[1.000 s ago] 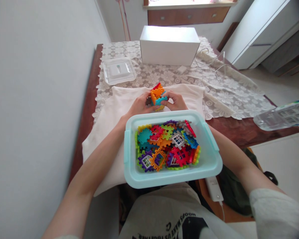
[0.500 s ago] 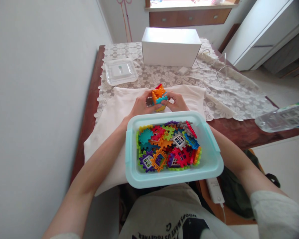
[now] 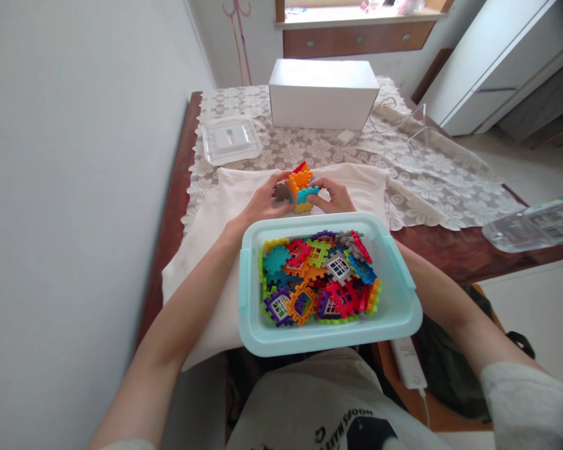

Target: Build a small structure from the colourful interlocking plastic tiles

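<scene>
Over the white cloth spread on the near part of the bench, we find a small block assembly between two bare hands. We record orange, red, blue and yellow pieces in it, with notched edges; the orange ones stand at an angle to each other like walls, and the yellow one sits lowest. The left hand has its fingers closed about the assembly's left side, where we also note a dark brown notched piece; whether that is joined on, we cannot tell. The right hand grips the blue piece at the right side between thumb and fingers.

Nearer the body, between the forearms, we observe a pale turquoise tub holding a jumbled heap of loose pieces, among them red, green, orange, purple, teal and grey ones, several formed as window frames. What bears the tub from below is hidden from us.

Beyond the cloth, on a lace tablecloth, we list a white box, a clear plastic tray to its left, a small white block just before it, and a white cable to its right. A clear bottle is partly visible at far right.
</scene>
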The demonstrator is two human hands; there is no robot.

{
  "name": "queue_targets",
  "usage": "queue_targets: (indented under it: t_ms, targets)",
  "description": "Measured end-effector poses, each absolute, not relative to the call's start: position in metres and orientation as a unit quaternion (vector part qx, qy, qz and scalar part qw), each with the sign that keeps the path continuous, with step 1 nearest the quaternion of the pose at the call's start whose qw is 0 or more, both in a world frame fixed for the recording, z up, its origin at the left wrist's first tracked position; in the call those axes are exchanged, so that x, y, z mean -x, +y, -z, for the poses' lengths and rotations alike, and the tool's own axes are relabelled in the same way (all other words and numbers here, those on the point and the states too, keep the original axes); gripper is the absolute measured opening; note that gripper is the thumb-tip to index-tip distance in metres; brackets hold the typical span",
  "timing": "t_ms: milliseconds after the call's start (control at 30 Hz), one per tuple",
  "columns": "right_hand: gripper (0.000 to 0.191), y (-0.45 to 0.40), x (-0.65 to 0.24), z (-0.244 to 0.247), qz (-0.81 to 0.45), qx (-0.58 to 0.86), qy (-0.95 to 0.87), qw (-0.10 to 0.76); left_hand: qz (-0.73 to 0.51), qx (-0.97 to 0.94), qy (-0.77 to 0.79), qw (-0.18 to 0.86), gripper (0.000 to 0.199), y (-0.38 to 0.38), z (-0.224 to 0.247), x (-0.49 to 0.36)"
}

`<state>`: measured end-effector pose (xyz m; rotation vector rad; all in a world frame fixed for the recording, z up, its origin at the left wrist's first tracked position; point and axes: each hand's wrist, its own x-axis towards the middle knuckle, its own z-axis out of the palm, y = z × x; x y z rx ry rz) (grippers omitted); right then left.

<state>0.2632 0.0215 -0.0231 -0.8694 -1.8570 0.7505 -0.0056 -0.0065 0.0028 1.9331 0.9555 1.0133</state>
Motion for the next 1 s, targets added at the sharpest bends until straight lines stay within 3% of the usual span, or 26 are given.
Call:
queue_targets:
  t_ms: [167,300,400,533,667,733,867,1000]
  targets:
    - [0.064,0.019,-0.261,0.019,-0.308,0.321,-0.711,0.545,-0.426,-0.701,0.473,0.321,0.05,0.008,0.009,0.016]
    - [0.056,0.019,-0.257,0.015,-0.286,0.313,-0.651,0.63,-0.581,-0.588,0.509,0.242,0.068,0.017,0.006,0.014]
    - [0.053,0.018,-0.257,0.012,-0.255,0.317,-0.654,0.637,-0.641,-0.575,0.455,0.227,0.07,0.012,-0.01,0.003]
    - [0.057,0.012,-0.255,0.007,-0.228,0.309,-0.691,0.612,-0.621,-0.66,0.361,0.219,0.051,-0.012,-0.035,-0.027]
    - [0.051,0.01,-0.252,0.006,-0.231,0.302,-0.705,0.598,-0.548,-0.721,0.371,0.206,0.046,-0.03,-0.04,-0.042]
    - [0.051,0.015,-0.252,0.008,-0.244,0.299,-0.676,0.628,-0.533,-0.731,0.37,0.21,0.055,-0.029,-0.033,-0.04]
    - [0.056,0.033,-0.26,0.018,-0.278,0.308,-0.584,0.698,-0.507,-0.737,0.403,0.194,0.105,-0.015,-0.01,-0.029]
    - [0.063,0.047,-0.266,0.033,-0.326,0.32,-0.563,0.689,-0.486,-0.725,0.426,0.24,0.126,-0.005,0.009,-0.031]
